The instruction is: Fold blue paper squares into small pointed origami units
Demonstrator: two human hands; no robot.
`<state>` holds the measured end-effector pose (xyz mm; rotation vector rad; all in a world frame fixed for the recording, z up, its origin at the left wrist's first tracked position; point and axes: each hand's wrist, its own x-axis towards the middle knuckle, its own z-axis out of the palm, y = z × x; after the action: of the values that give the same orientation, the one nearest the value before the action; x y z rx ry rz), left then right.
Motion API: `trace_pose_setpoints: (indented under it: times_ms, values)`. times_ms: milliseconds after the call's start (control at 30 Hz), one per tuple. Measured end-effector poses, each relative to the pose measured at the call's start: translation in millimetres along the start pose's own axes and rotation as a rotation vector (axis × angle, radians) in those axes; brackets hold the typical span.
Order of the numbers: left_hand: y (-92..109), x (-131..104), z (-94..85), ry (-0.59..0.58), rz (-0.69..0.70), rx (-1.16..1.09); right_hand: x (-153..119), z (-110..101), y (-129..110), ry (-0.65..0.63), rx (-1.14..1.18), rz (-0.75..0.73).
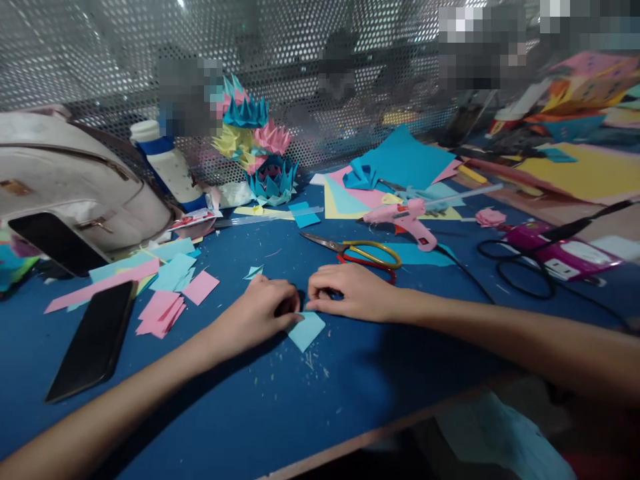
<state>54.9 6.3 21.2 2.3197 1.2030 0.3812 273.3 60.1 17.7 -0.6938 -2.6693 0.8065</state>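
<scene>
A small light blue paper piece (307, 331) lies on the blue table (240, 413) with a corner pointing toward me. My left hand (265, 307) is closed, its thumb pressed on the paper's upper left edge. Fingers curled, my right hand (353, 292) touches the top edge of the same piece. A small folded light blue scrap (253, 272) sits just beyond my left hand. Scissors with yellow and red handles (345, 249) lie behind my right hand, and farther back is a pink glue gun (404, 220).
Left: a black phone (95, 340), pink paper squares (163, 312), a white backpack (70, 173) and a bottle (173, 167). Behind stand folded paper flowers (273, 180) and coloured sheets (405, 160). Right: a purple power strip (555, 252) with black cable.
</scene>
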Motion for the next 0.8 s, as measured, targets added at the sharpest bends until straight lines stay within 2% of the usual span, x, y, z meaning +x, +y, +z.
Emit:
trace_pose_setpoints:
  times_ms: [133,267,367,533,633,800]
  values:
    - [2.6,-5.4,1.7,0.039,-0.074,-0.03,-2.0,2.0,-1.3,0.034,-0.016,-0.033]
    - [7.9,-10.8,9.6,0.115,-0.13,-0.033,-0.7,3.6,-1.0,0.071,0.182,-0.059]
    - [15.0,-19.1,16.3,0.16,-0.114,0.007,-1.1,4.6,-3.8,0.076,0.249,-0.052]
    - [17.1,-33.2,24.7,0.257,-0.006,0.138,-3.4,8.7,-8.4,0.032,0.12,-0.034]
    - [12.3,-39.5,28.5,0.301,0.126,0.24,-2.8,12.2,-8.0,0.035,0.034,-0.042]
    - [6.3,-49.6,32.5,0.309,0.329,0.364,-0.6,15.8,-6.1,0.056,-0.072,-0.026]
